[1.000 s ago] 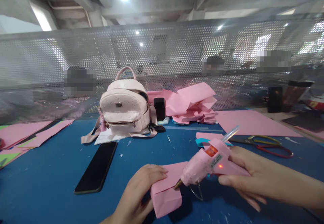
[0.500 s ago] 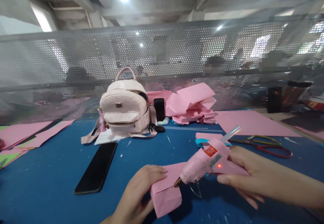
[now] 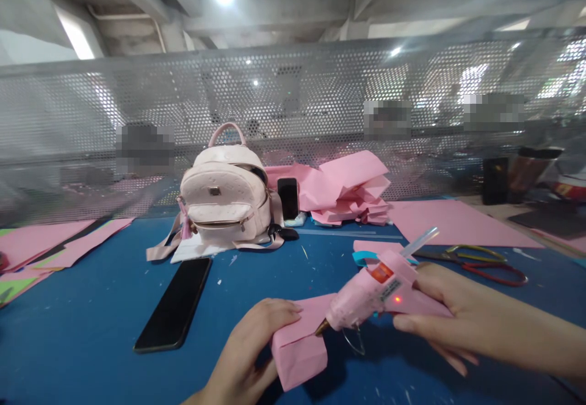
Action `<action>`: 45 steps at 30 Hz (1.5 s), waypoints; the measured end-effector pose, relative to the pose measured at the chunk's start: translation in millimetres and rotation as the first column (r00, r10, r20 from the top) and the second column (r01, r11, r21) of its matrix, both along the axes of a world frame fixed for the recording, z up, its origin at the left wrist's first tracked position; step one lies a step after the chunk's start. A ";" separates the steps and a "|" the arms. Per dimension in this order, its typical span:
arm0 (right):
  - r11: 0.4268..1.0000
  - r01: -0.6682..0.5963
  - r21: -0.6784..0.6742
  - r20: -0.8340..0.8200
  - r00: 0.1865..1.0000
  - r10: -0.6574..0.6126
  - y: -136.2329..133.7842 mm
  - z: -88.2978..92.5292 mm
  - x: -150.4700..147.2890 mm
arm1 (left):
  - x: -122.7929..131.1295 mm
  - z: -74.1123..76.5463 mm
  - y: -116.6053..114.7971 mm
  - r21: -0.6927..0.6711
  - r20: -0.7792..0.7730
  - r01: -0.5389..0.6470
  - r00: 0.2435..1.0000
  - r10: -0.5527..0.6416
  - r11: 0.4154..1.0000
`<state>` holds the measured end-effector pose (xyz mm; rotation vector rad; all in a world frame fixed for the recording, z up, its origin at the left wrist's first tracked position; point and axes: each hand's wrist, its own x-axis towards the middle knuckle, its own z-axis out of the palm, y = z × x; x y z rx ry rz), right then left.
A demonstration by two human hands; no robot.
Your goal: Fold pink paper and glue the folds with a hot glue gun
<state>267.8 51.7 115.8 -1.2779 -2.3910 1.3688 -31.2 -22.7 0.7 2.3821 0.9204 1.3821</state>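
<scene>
My left hand (image 3: 256, 344) is closed around the left side of a folded pink paper box (image 3: 300, 356), fingers on top and thumb low behind it. A pink hot glue gun (image 3: 361, 298) is gripped in my right hand (image 3: 453, 313), its red light lit and a clear glue stick (image 3: 421, 241) poking out of the back. Its brass nozzle (image 3: 323, 327) touches or nearly touches the slit along the box's top edge. Behind the gun, a pink paper piece with a blue strip (image 3: 365, 257) is partly hidden.
Scissors (image 3: 485, 263) with red and yellow handles lie beyond my right hand. A black phone (image 3: 176, 307) lies at left. A cream backpack (image 3: 224, 191), crumpled pink paper (image 3: 352, 185) and a flat pink sheet (image 3: 458, 222) sit at the back, before a perforated metal screen (image 3: 293, 87).
Almost nothing differs. The paper box and the glue gun's nozzle have shifted very slightly; both hands keep their holds.
</scene>
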 end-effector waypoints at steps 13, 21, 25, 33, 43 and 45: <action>0.999 -0.011 0.040 0.014 1.000 0.010 1.9 -2.8 1.7 | -1.4 -4.0 0.9 -0.031 -0.002 0.018 1.000 -0.018 0.999; 0.998 -0.002 0.063 0.031 1.000 0.001 3.4 -2.2 2.2 | -1.5 -3.3 -0.2 -0.034 -0.009 0.024 1.000 -0.024 0.999; 0.998 -0.014 0.055 0.044 0.999 0.012 5.3 -2.9 3.3 | -0.2 0.1 -0.8 -0.015 -0.010 0.009 1.000 -0.009 1.000; 0.999 -0.027 0.027 0.029 0.999 0.026 2.5 1.7 0.6 | -1.9 -2.2 -1.0 0.002 -0.016 -0.007 1.000 0.007 1.000; 0.998 0.009 0.070 0.060 0.998 -0.013 -0.7 2.2 0.9 | -1.4 -1.7 -2.0 0.008 -0.012 -0.001 1.000 0.001 1.000; 0.997 0.016 0.080 0.065 0.998 -0.021 -1.2 1.4 1.4 | -1.3 -2.1 -2.3 0.003 -0.008 0.000 1.000 0.000 1.000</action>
